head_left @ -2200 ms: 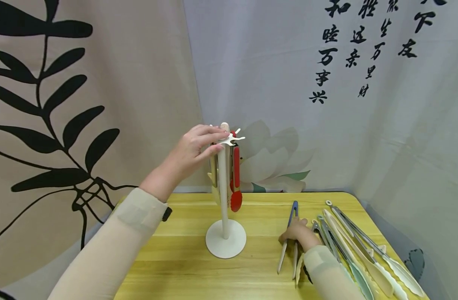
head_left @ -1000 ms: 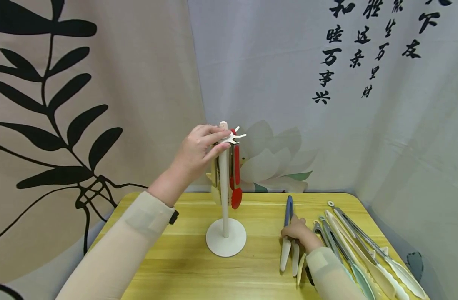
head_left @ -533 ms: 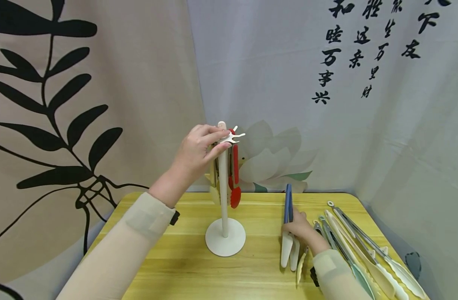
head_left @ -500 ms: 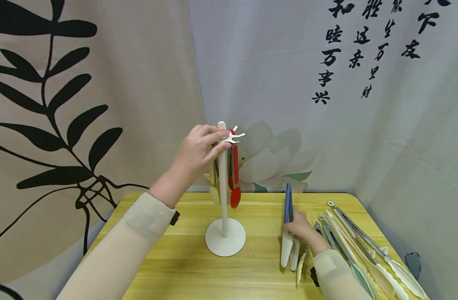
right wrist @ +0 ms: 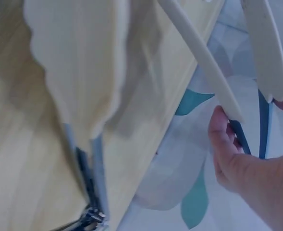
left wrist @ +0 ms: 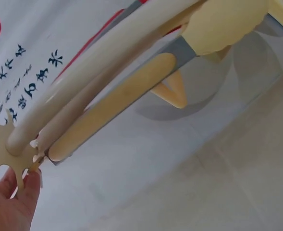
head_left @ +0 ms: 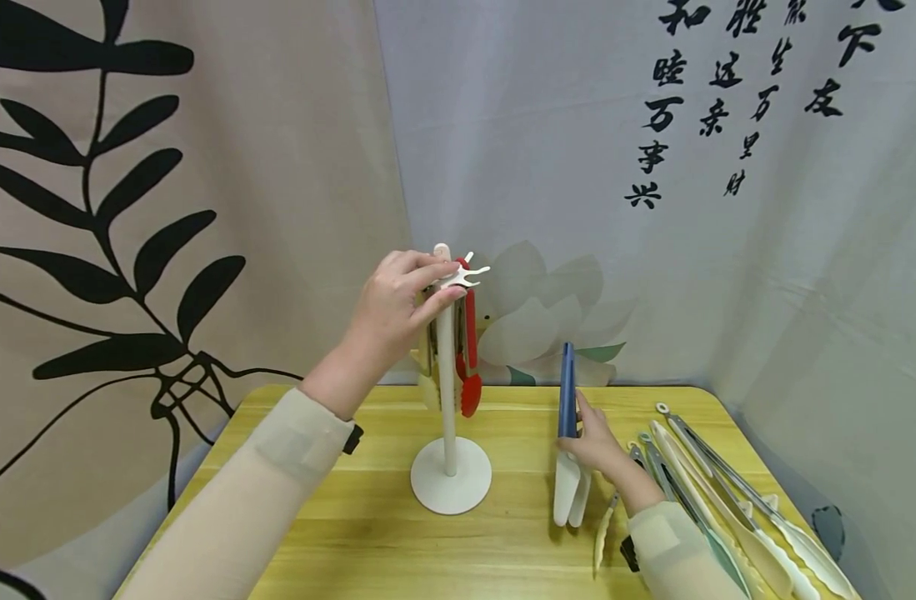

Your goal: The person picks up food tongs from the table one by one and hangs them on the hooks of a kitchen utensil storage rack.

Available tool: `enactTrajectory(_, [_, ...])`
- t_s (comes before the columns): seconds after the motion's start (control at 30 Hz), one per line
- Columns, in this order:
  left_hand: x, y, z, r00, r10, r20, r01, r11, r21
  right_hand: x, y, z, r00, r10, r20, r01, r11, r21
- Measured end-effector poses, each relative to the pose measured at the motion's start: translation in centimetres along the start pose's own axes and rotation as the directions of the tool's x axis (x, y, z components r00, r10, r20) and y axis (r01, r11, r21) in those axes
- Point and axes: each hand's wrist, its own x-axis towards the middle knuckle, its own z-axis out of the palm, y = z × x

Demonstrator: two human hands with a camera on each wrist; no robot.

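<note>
My left hand (head_left: pixel 393 300) holds the hooked top plate (head_left: pixel 465 275) of a white utensil stand (head_left: pixel 450 492), thumb below and fingers above. In the left wrist view, the fingertips of that hand (left wrist: pixel 14 204) pinch the plate between its prongs. Red tongs (head_left: pixel 470 333) and cream-headed tongs (left wrist: pixel 223 24) hang from the hooks. My right hand (head_left: pixel 596 437) grips tongs with blue handles (head_left: pixel 568 392) and off-white tips, handles up and tips down, to the right of the stand. The right wrist view has thumb and fingers on either side of the two arms (right wrist: pixel 264 120).
Several more tongs (head_left: pixel 716 475) lie in a fanned row along the right side of the yellow wooden table (head_left: pixel 367 542). Cream scalloped tongs (head_left: pixel 603 533) lie just below my right hand. A printed curtain (head_left: pixel 540 150) hangs close behind the table's back edge.
My right hand has raised the blue-handled tongs away from me, and their arms have come closer together. My left hand stays on the stand's top.
</note>
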Motion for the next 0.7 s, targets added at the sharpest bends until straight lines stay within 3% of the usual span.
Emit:
enactTrajectory(0.3, [0.1, 0.4, -0.8, 0.994, -0.072, 0.081, 0.074, 0.997, -0.028, -0.1, -1.0, 0.1, 0.994, -0.106, 0.013, 0.106, 0.994, -0.012])
enactTrajectory(0.7, [-0.1, -0.3, -2.0, 0.976, -0.046, 0.213, 0.072, 0.99, -0.117, -0.2, -1.4, 0.2, 0.991, -0.134, 0.001, 0.134, 0.991, 0.027])
